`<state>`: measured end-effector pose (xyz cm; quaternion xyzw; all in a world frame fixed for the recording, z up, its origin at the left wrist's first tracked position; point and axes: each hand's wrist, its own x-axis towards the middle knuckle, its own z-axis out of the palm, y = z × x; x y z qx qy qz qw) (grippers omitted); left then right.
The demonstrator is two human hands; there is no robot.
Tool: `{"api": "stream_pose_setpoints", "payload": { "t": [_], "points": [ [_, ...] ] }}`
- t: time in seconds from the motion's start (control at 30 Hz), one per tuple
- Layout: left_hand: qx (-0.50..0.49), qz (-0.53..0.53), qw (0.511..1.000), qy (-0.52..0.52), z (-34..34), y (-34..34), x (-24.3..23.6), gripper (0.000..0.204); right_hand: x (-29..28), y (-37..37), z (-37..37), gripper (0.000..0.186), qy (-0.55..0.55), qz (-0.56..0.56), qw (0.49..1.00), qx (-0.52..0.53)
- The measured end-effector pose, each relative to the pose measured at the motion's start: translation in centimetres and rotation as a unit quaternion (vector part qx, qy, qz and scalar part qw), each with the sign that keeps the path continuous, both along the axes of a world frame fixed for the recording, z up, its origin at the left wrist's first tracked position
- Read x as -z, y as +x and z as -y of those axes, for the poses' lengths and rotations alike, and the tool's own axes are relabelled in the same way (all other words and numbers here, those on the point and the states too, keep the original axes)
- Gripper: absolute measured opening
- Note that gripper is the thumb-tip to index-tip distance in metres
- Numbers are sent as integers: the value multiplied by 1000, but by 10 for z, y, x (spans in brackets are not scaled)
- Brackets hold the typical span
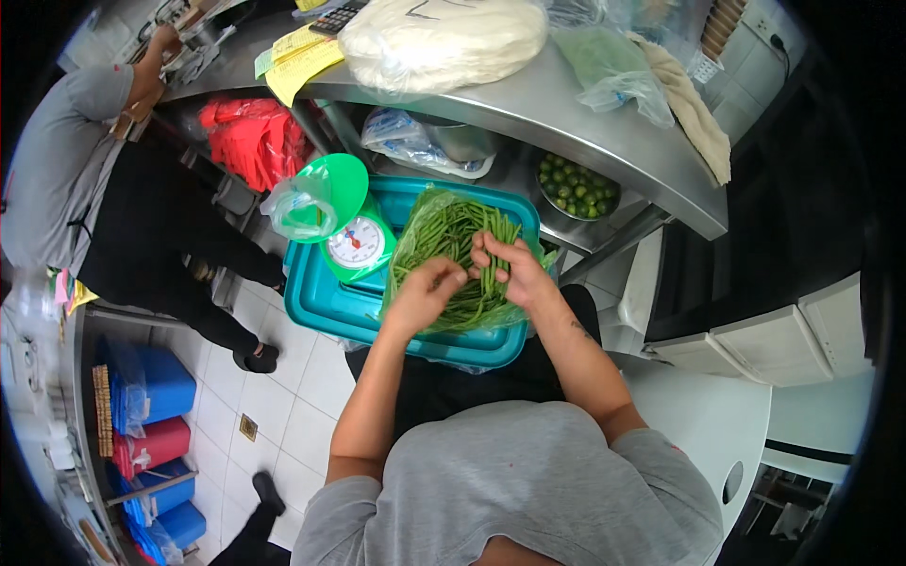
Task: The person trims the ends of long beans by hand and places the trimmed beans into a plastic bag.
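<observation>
Long green beans (453, 226) fill an open clear plastic bag (400, 259), which lies on a teal plastic lid or tray (316, 311) in front of me. My right hand (514, 269), at the right side of the bag, is closed around a small bunch of green beans. Just left of it, my left hand (427, 294) hovers over the heap with thumb and fingers pinched together; what sits between them is hidden. A green dial scale (357, 243) stands at the lid's left end, with a crumpled clear bag (300, 209) on its round pan.
A steel counter (604, 113) runs across the far side, carrying a large bagged white mass (444, 42) and yellow papers (304, 66). Beneath it sits a bowl of limes (578, 187). Another person (123, 179) stands at left. Blue and red bins (156, 443) line the lower left.
</observation>
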<state>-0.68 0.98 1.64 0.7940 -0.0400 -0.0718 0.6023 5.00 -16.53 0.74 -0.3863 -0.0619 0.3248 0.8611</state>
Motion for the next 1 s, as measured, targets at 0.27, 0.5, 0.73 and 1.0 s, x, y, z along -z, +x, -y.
{"api": "stream_pose_setpoints", "payload": {
  "t": [0.27, 0.5, 0.73, 1.0],
  "points": [
    [-70, -79, 983, -148, 26, -14, 11, 15, -14, 0, -1, 19, -54, 74, 994, 57],
    [-281, 18, 957, -72, 23, 10, 33, 30, -26, -23, -19, 17, -141, 228, 963, 10],
    [-82, -72, 991, -77, 6, 1, 11, 18, -13, -3, -4, 17, -67, 142, 979, 132],
    [-81, 59, 995, 8, 22, -8, 14, 17, -18, -7, -12, 22, -105, 167, 968, 154]
  ]
}}
